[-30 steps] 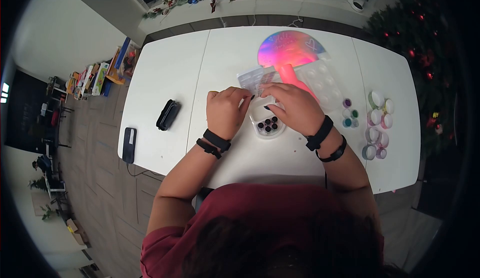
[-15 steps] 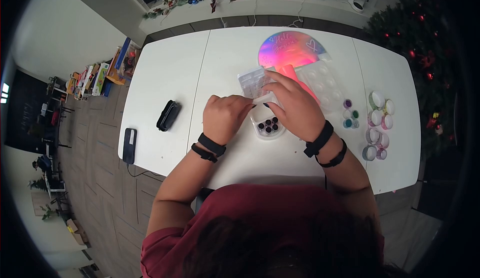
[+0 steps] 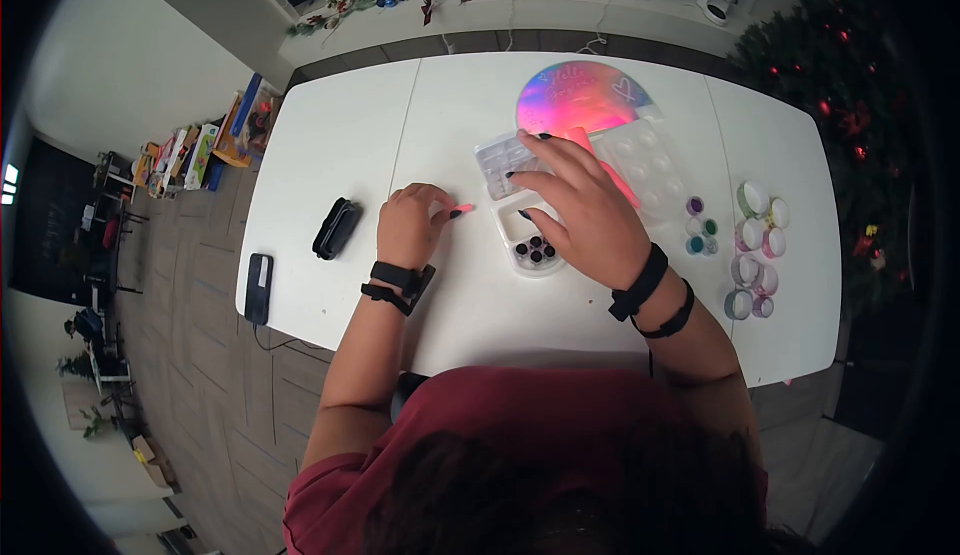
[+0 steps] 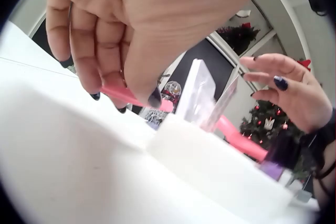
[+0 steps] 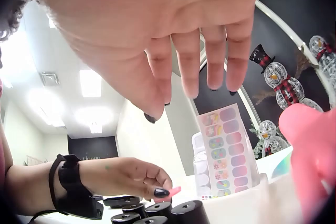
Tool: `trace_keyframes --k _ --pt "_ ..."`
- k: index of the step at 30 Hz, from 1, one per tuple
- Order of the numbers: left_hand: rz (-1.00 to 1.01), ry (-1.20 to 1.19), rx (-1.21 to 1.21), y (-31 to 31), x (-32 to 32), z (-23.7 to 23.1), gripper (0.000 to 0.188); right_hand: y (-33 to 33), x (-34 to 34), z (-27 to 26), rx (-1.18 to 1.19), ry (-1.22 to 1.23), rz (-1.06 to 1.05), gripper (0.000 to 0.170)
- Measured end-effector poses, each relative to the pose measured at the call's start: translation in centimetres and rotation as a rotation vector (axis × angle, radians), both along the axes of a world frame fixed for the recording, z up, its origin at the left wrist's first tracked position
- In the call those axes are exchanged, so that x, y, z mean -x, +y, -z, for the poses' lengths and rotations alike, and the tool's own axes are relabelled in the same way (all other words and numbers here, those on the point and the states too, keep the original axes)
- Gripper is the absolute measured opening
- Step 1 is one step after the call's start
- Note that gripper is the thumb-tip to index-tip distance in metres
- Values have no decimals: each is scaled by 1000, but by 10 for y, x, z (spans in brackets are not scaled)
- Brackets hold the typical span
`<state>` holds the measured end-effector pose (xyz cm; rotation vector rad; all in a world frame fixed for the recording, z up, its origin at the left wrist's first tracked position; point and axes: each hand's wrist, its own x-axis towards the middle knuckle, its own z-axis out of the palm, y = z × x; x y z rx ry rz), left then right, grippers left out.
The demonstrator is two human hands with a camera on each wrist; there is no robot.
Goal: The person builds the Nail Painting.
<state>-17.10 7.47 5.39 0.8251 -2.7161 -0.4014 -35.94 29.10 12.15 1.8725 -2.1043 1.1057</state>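
My left hand (image 3: 407, 227) pinches a slim pink stick (image 4: 126, 96) between thumb and fingers, low over the table left of a white case (image 3: 507, 217). The case stands open, its clear lid (image 3: 492, 167) tilted up at the back. Several black-capped bottles (image 3: 535, 249) sit in the front of the case. My right hand (image 3: 592, 217) hovers over the case's right side, fingers spread and relaxed, holding nothing. A sheet of patterned nail stickers (image 5: 226, 153) leans upright against the lid, below my right fingers in the right wrist view.
Behind the case lie a pink object (image 3: 618, 183), a clear tray with round wells (image 3: 640, 160) and a rainbow half-round mat (image 3: 580, 95). Small colored pots (image 3: 694, 226) and larger round jars (image 3: 745, 272) stand at right. A black case (image 3: 337, 230) and a black device (image 3: 258, 290) lie at left.
Both hands were together over the case; my left hand has drawn away to the left and the pink stick now shows in it. My right fingers have opened out near the lid.
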Motion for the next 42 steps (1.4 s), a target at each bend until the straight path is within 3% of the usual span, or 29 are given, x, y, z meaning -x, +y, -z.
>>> trace_keyframes --k 2,3,6,9,14,18,23,31,37,42 --pt "-87 115 -284 6 3 -8 18 1 2 -2 34 8 -57 33" --pt "-82 113 -285 12 3 -13 18 1 1 -2 33 8 -53 33" --pt "-8 280 -430 38 3 -36 15 2 -1 5 -6 -124 -82 28" --pt "218 425 -683 55 7 -38 15 1 3 15 -77 -185 -155 23" --pt "203 477 -676 62 24 -33 18 -4 8 26 -31 -309 -84 17" --pt "128 424 -504 62 28 -36 15 -11 15 18 74 -192 -23 18" --pt "57 502 -595 46 31 -16 19 -21 17 2 -250 4 199 16" --pt "73 498 -915 39 38 21 26 -49 7 16 -414 218 241 20" --pt "6 448 -729 37 29 29 24 -53 5 18 -403 212 232 15" --pt "41 488 -741 40 28 35 21 -53 6 25 -402 215 217 15"
